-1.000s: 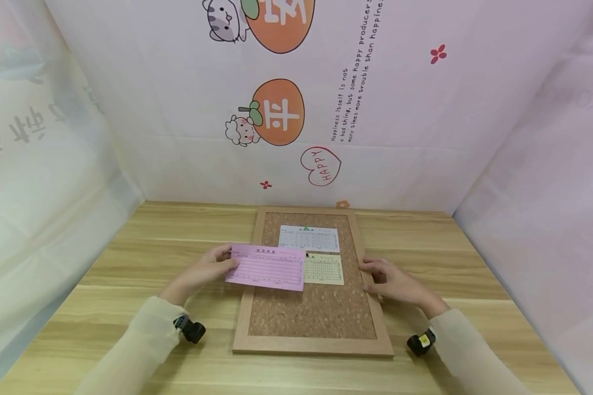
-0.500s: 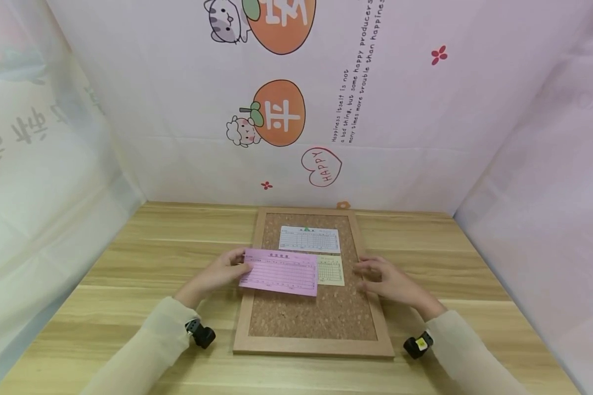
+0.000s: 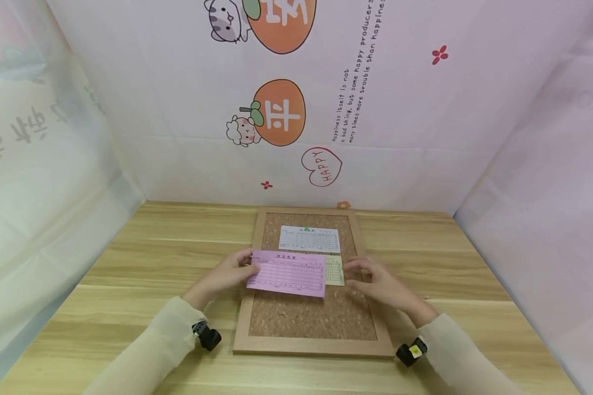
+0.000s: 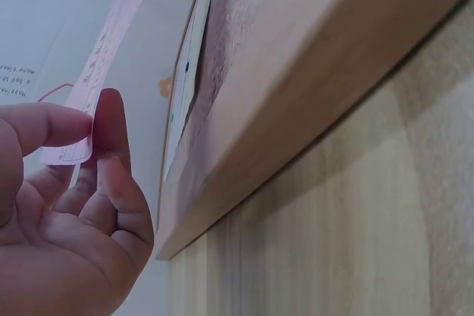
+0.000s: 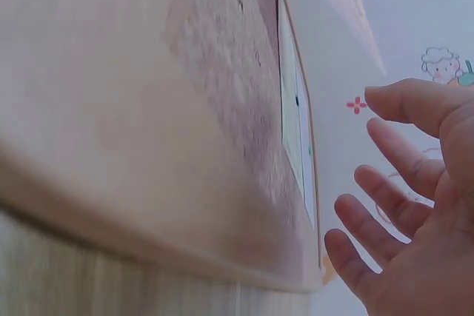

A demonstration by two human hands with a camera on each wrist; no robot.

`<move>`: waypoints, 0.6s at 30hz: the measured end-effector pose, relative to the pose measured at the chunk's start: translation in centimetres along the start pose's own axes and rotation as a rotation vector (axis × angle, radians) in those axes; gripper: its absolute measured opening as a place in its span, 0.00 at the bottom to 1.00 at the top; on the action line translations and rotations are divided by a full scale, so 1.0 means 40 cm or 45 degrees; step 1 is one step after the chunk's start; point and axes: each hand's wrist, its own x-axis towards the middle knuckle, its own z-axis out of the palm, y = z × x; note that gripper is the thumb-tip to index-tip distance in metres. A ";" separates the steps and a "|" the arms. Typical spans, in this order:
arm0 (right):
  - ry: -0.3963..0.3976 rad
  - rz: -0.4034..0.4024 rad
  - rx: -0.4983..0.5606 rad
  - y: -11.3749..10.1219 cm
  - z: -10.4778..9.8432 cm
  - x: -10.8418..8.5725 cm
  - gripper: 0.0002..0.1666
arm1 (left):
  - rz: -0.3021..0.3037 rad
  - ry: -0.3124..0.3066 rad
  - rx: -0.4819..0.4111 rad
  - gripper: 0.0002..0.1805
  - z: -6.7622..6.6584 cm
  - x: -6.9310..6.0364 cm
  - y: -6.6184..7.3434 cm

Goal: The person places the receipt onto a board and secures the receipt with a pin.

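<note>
My left hand [image 3: 224, 277] pinches the left end of a pink printed form slip [image 3: 289, 275] between thumb and fingers. In the left wrist view the slip [image 4: 111, 42] stands clear of the corkboard [image 4: 222, 27], raised above it. My right hand [image 3: 382, 282] hovers over the board's right side, close to the slip's right end. Its fingers are spread and loosely bent, with nothing between them in the right wrist view. A white form slip [image 3: 308, 240] lies on the upper cork with a green pin at its top. Below it, a pale yellow slip [image 3: 334, 271] is mostly covered by the pink one.
The corkboard's wooden frame [image 3: 313, 345] lies flat on a wood-grain table [image 3: 454, 263]. A printed white curtain [image 3: 400, 109] hangs behind the table and more cloth hangs at both sides. Each wrist wears a small black camera [image 3: 207, 336].
My left hand has carried the pink slip to the right and slightly nearer, covering more of the yellow slip. The right hand has left the frame's edge and moved left towards the slip.
</note>
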 end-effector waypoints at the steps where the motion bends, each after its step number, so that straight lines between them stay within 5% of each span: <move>1: -0.007 -0.004 0.016 -0.003 0.003 0.001 0.21 | -0.003 0.000 -0.002 0.22 0.002 0.001 0.001; 18: -0.056 0.025 0.165 -0.032 0.049 0.016 0.19 | -0.012 -0.037 -0.011 0.22 0.036 0.015 -0.004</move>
